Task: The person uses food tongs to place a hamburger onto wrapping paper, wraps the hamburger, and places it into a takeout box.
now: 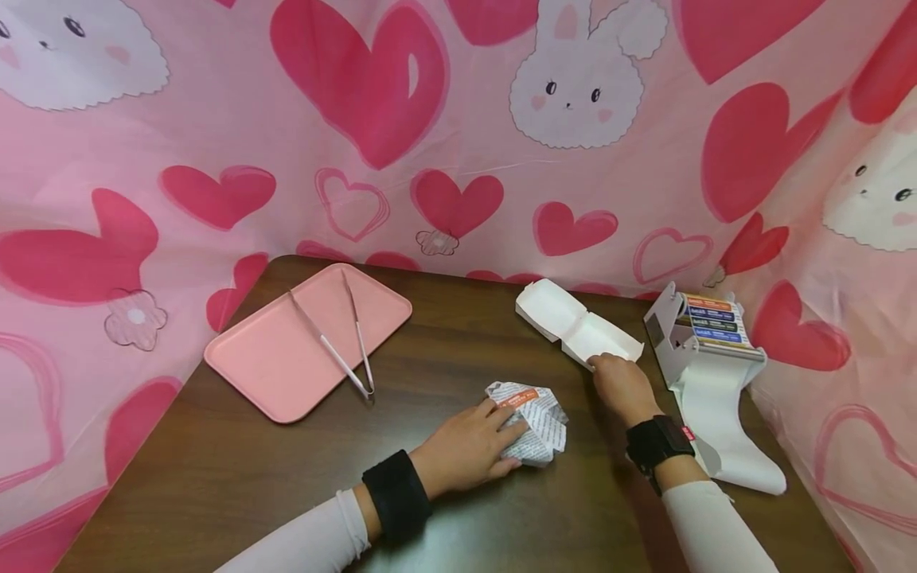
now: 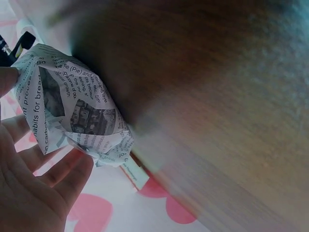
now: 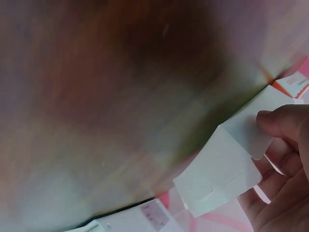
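A bundle wrapped in printed paper (image 1: 539, 426), with newspaper-style text and an orange label, lies on the table. My left hand (image 1: 469, 446) holds its left side, fingers over the paper and thumb at the near edge; the left wrist view shows the wrapper (image 2: 82, 106) close up, its contents hidden. Farther right, an unfolded white takeaway box (image 1: 550, 309) lies hinged open with both halves facing up. The near corner of the box is pinched by my right hand (image 1: 625, 386). In the right wrist view the thumb (image 3: 273, 123) presses inside the box wall, other fingers outside.
At the back left, metal tongs (image 1: 333, 350) lie across a pink tray (image 1: 268, 374), their joined end past its rim. A dispenser (image 1: 669, 342) with several small printed boxes on top stands at the right, white paper (image 1: 723, 422) trailing from it. Heart-patterned cloth (image 1: 473, 143) surrounds the table.
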